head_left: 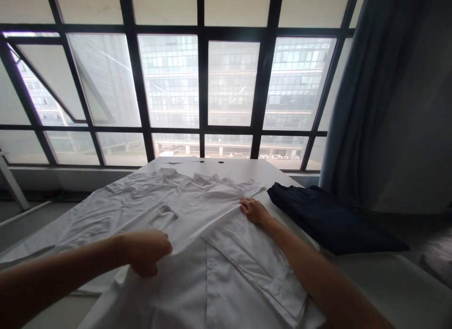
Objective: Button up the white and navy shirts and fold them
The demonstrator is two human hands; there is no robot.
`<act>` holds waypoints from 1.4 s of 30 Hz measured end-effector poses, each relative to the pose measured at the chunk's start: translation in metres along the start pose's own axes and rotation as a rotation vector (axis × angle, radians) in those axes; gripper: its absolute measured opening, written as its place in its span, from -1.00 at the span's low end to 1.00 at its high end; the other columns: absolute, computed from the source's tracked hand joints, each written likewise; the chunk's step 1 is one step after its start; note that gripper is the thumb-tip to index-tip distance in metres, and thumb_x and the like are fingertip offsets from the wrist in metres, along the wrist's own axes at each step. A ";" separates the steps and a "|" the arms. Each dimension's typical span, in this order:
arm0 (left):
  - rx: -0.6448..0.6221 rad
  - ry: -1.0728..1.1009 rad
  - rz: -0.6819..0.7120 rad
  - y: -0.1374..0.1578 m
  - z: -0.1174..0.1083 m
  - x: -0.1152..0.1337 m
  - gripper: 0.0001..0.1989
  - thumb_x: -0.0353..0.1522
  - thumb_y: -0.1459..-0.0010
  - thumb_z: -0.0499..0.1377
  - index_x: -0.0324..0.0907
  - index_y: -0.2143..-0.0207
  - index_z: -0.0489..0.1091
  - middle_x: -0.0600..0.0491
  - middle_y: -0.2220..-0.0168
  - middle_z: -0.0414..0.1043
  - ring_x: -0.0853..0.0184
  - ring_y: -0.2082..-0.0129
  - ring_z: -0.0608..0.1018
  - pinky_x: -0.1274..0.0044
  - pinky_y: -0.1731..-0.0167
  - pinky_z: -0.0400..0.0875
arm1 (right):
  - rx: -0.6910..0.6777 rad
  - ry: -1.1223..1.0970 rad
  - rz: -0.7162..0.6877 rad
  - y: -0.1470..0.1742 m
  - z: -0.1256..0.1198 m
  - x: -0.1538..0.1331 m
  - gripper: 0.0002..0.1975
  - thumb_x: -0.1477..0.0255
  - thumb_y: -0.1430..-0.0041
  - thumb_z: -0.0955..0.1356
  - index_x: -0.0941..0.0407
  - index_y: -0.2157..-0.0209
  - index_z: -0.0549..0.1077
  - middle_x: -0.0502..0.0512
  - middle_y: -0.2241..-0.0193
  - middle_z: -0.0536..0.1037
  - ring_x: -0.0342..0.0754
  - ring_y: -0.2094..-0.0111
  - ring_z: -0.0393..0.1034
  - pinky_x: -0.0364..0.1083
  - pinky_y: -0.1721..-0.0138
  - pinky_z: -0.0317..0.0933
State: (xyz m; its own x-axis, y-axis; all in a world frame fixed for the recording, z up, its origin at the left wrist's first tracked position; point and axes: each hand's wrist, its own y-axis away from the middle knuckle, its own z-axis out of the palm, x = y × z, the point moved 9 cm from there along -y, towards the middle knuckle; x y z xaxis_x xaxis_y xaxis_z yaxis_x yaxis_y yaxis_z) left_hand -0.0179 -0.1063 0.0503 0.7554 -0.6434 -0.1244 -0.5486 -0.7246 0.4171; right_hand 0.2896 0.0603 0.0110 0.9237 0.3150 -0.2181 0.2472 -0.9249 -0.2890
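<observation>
A white button-up shirt (187, 277) lies spread in front of me, its button placket running toward me and a sleeve folded over at the right. My left hand (150, 251) is closed on the shirt's cloth at the left and lifts it a little, pulling a taut fold across. At the shirt's upper right edge, my right hand (253, 210) has its fingers curled on the fabric. Another wrinkled white garment (116, 209) lies flat to the left, partly under or against the shirt; where one ends and the other begins is hard to see.
Folded dark navy cloth (332, 218) rests on the right side of the white table (243, 168). Two dark round holes mark the table's far end. Beyond stand large black-framed windows (203, 84), one pane tilted open at left. A blue-grey curtain (356, 107) hangs at right.
</observation>
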 end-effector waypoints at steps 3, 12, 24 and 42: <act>-0.274 0.251 0.026 0.007 0.019 0.026 -0.87 -0.25 0.07 0.27 -0.10 0.46 0.50 0.06 0.61 0.49 0.22 0.55 0.54 0.46 0.44 0.45 | -0.011 0.015 0.002 0.001 0.001 -0.002 -0.62 0.40 -0.29 0.22 0.10 -0.06 0.48 0.15 -0.15 0.45 0.04 -0.16 0.29 -0.02 -0.16 0.09; 0.386 0.138 -0.110 -0.052 -0.031 -0.032 -0.66 -0.12 -0.20 0.14 -0.16 0.14 0.51 -0.13 0.09 0.53 0.12 0.16 0.57 0.37 0.17 0.43 | 0.078 0.130 0.071 0.005 -0.009 0.001 -0.65 0.39 -0.26 0.24 0.10 0.01 0.54 0.16 -0.14 0.46 0.09 -0.16 0.26 0.05 -0.15 0.02; 0.563 0.157 0.133 -0.165 -0.046 -0.036 -0.46 -0.02 -0.30 0.01 -0.11 -0.18 0.34 -0.11 -0.31 0.18 0.07 -0.31 0.22 0.23 -0.28 0.03 | -0.082 0.267 0.135 -0.031 -0.009 -0.014 -0.60 0.30 -0.32 0.17 0.19 0.15 0.57 0.38 0.05 0.54 0.21 -0.02 0.36 0.12 -0.10 0.05; 0.512 0.365 0.190 -0.197 -0.018 -0.051 -0.30 0.07 -0.32 -0.16 -0.05 -0.38 0.01 -0.03 -0.41 -0.11 0.16 -0.41 -0.05 0.26 -0.33 -0.15 | -0.304 0.071 0.273 -0.204 0.091 0.034 -0.27 0.00 -0.34 0.02 0.12 -0.39 -0.02 0.19 -0.41 -0.11 0.07 -0.40 -0.23 0.19 -0.32 -0.32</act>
State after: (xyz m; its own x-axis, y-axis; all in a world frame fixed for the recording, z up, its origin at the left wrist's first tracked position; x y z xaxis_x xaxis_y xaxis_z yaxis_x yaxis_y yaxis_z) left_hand 0.0580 0.0740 -0.0095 0.6525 -0.7118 0.2601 -0.7175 -0.6907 -0.0903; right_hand 0.2435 0.2792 -0.0218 0.9825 0.0435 -0.1809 0.0554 -0.9966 0.0613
